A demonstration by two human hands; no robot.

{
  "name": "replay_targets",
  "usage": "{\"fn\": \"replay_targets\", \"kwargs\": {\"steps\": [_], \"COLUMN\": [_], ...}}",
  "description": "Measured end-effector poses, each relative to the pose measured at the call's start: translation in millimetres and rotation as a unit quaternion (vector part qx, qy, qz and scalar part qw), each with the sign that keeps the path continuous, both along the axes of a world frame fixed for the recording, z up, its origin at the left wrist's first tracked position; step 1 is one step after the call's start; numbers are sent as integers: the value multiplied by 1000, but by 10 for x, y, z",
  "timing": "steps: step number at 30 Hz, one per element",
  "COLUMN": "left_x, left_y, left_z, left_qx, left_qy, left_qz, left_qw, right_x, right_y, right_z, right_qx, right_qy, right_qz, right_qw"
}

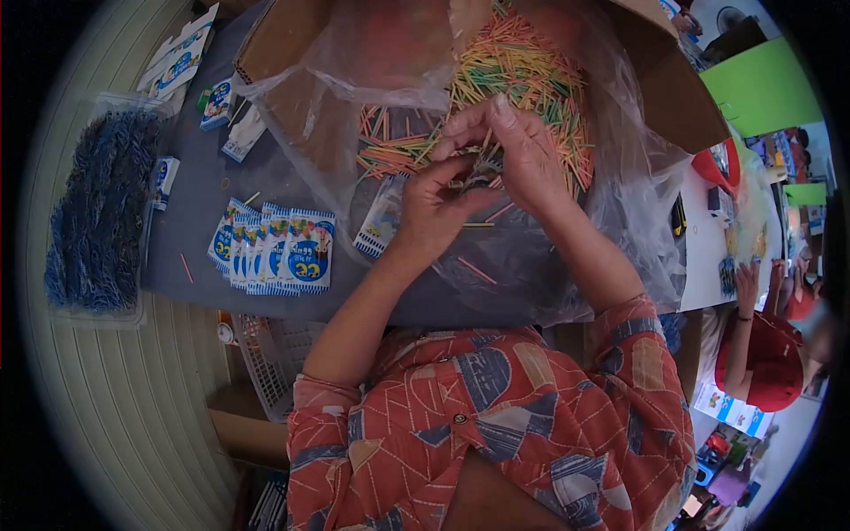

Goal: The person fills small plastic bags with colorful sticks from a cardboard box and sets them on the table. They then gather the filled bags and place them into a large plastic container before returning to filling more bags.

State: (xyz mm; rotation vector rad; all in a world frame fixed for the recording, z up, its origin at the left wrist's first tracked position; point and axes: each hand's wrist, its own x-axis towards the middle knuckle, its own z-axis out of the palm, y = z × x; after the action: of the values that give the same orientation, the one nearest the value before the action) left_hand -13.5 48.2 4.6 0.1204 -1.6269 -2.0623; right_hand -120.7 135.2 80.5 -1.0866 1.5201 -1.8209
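My left hand [431, 212] is curled around a small shiny packet [478, 180], mostly hidden by the fingers. Close above it, my right hand [529, 159] is closed with thumb and fingers together, pinching thin sticks [487, 142] at the packet's mouth. Both hands are over a plastic-lined cardboard box holding a heap of thin coloured sticks [513, 66], pink, yellow, orange and green. A blue-and-white packet [381, 219] lies beside my left wrist, partly under the clear plastic liner [310, 106]. More pink and green sticks [394, 152] lie loose near the left hand.
A fanned row of blue-and-white packets [283, 252] lies on the grey table [190, 239]. To the left stands a clear tub [97, 212] full of dark blue strands. Small boxes [217, 104] are at the back left. At right, a person in red [770, 363] works nearby.
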Motion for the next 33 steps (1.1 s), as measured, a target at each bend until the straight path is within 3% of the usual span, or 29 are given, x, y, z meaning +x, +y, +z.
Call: {"fn": "replay_targets", "kwargs": {"steps": [1,3,6,8,9,10,11,12,14,15,16,17,19,23,25,27,29,30,31,33], "left_x": [3,154,486,707,815,907,978,1028,1082,1082,1090,1096,1103,1299,1442,1572,1659,1665,1655,1645], "left_y": [33,33,-44,-110,-147,-183,-203,-214,-256,-270,-267,-256,-242,-251,-373,-602,-795,-789,-791,-786], "left_z": [-34,50,39,42,87,124,147,167,171,137,108,103,124,175,181,60,-109,-71,-50,-28], "left_qx": [-53,-93,-176,-219,-235,-252,-255,-266,-276,-283,-288,-286,-290,-288,-294,-296,-428,-477,-478,-533], "left_qy": [40,3,-42,-53,-25,2,-3,17,36,54,70,69,76,8,-77,-128,-257,-298,-296,-298], "left_qz": [15,16,53,92,107,124,133,149,169,172,171,168,179,241,266,262,274,269,267,279], "left_qw": [998,996,982,970,966,960,958,952,945,942,940,941,937,927,915,909,822,782,782,741], "right_x": [53,98,6,-263,-444,-472,-472,-449,-186,23,190,284,421,563,544,470,359,203,38,-362], "right_y": [0,27,57,167,304,336,329,290,290,267,246,226,200,210,267,397,482,572,655,732], "right_z": [0,32,247,259,194,164,141,105,51,70,80,86,105,8,-87,-167,-207,-208,-216,-277], "right_qx": [-3,-3,-105,-164,-119,-121,-14,91,120,105,90,94,31,64,102,137,158,179,199,216], "right_qy": [-6,-15,-80,-73,45,40,363,641,645,519,371,370,365,356,472,492,508,568,621,595], "right_qz": [1,4,-140,-158,-144,-135,-198,-241,-210,-118,-24,-26,110,130,135,111,96,30,-35,-120], "right_qw": [1000,1000,981,971,981,982,910,723,725,840,924,924,924,923,865,853,841,803,758,765]}}
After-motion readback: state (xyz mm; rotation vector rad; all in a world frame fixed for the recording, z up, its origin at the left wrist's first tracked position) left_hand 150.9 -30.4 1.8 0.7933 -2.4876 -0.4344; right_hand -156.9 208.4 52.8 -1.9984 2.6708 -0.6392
